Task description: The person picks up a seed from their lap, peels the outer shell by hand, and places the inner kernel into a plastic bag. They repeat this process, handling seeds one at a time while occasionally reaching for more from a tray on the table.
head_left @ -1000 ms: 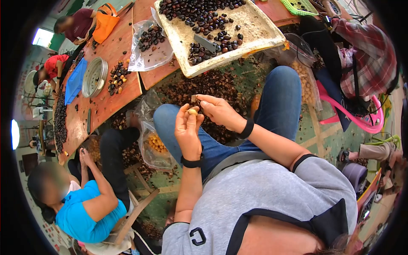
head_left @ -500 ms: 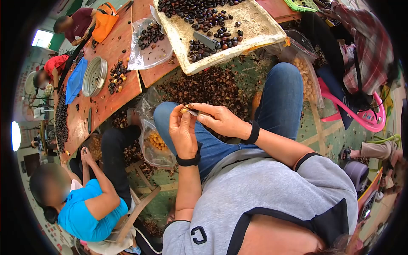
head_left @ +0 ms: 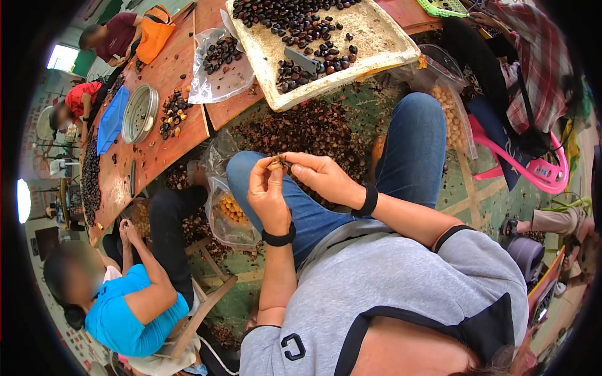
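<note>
My left hand [head_left: 269, 194] pinches a partly peeled, pale yellow chestnut [head_left: 274, 166] between thumb and fingertips, above my left knee. Close against it, my right hand [head_left: 323, 178] is closed, with its thumb and index finger at the nut. A dark bit [head_left: 286, 164], shell or the tip of a small blade, shows between the hands; my fingers hide most of what the right one grips. In front of my knees stands a white foam tray [head_left: 376, 69] of dark, unpeeled chestnuts [head_left: 282, 22], with a grey-handled knife [head_left: 302, 61] lying among them.
Dark shell scraps [head_left: 301, 135] cover the floor between my legs. Bags of yellow peeled nuts [head_left: 233, 207] stand beside both knees. The red table [head_left: 169, 81] holds a round metal pan [head_left: 140, 113] and a blue tray [head_left: 113, 119]. A person in blue [head_left: 138, 307] sits at left.
The chestnut has turned a little in my left fingers. My right fingertips have shifted slightly, and the grey metallic strip seen between my hands before no longer shows clearly.
</note>
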`<state>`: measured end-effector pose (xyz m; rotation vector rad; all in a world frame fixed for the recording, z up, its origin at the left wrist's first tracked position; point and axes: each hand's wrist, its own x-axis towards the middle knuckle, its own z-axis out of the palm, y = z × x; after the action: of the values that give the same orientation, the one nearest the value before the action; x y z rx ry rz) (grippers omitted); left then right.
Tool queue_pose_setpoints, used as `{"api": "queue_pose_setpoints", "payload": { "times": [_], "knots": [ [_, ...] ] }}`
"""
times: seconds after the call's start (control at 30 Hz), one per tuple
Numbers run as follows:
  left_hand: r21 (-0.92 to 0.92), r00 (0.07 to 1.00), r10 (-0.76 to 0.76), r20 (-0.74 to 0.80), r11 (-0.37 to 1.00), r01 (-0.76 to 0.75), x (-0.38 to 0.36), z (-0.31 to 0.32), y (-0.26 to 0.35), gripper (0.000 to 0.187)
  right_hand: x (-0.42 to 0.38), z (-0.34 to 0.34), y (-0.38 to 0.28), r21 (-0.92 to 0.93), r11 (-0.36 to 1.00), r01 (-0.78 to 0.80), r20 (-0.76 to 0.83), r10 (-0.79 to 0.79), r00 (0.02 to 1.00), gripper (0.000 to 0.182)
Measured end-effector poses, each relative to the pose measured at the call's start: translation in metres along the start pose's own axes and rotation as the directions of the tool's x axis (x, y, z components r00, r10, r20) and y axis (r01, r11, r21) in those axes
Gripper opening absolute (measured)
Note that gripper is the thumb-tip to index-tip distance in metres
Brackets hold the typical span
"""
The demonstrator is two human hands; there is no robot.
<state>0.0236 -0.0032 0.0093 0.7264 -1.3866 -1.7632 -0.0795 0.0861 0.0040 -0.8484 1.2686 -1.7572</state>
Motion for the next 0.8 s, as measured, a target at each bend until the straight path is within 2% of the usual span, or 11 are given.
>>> {"api": "queue_pose_setpoints", "payload": {
  "times": [0.07,0.13,0.2,0.23,0.27,0.37,0.43,0.57,0.63,0.73,0.8],
  "knots": [
    [0.038,0.999,0.037,0.020,0.999,-0.038,-0.002,0.003,0.002,0.019,0.006,-0.006,-0.008,-0.029,0.983,-0.180,-0.090,0.176,0.980,0.036],
    [-0.126,1.000,-0.015,0.005,0.992,0.015,-0.002,0.007,0.008,0.021,0.007,-0.011,-0.007,-0.015,0.979,-0.205,-0.115,0.202,0.973,0.039],
    [-0.172,0.999,-0.042,-0.010,0.984,0.039,0.001,0.007,0.010,0.022,0.003,-0.014,-0.012,0.088,0.928,-0.363,0.053,0.360,0.932,0.041],
    [-0.218,0.997,-0.073,-0.017,0.974,0.068,0.002,0.006,0.010,0.022,0.001,-0.006,-0.013,0.073,0.984,-0.162,0.028,0.161,0.987,0.044],
    [-0.218,0.997,-0.076,-0.015,0.973,0.071,0.002,0.005,0.009,0.022,-0.001,-0.007,-0.018,-0.039,0.988,-0.153,0.073,0.155,0.985,0.044],
    [-0.238,0.998,-0.069,0.015,0.969,0.070,0.002,0.002,0.006,0.022,-0.002,-0.006,-0.022,-0.080,0.993,-0.092,0.088,0.099,0.991,0.044],
    [-0.188,0.999,-0.046,0.005,0.981,0.047,0.001,0.003,0.006,0.021,-0.001,-0.007,-0.024,-0.226,0.972,-0.070,0.090,0.092,0.992,0.044],
    [-0.169,0.999,-0.034,-0.012,0.985,0.032,0.002,0.004,0.005,0.019,-0.002,-0.007,-0.019,-0.221,0.974,-0.052,0.082,0.072,0.994,0.043],
    [-0.048,0.999,0.014,-0.035,0.999,-0.015,0.002,0.004,0.005,0.019,-0.002,-0.002,-0.011,-0.135,0.990,0.028,0.046,-0.022,0.999,0.043],
    [0.097,0.993,0.117,-0.020,0.989,-0.114,0.004,0.002,0.000,0.019,-0.005,-0.001,-0.007,-0.010,0.998,-0.063,0.034,0.063,0.997,0.042],
    [0.140,0.991,0.134,-0.004,0.981,-0.132,0.004,0.001,-0.002,0.020,-0.004,0.004,-0.003,0.002,0.999,-0.036,-0.003,0.036,0.999,0.041]
  ]
}}
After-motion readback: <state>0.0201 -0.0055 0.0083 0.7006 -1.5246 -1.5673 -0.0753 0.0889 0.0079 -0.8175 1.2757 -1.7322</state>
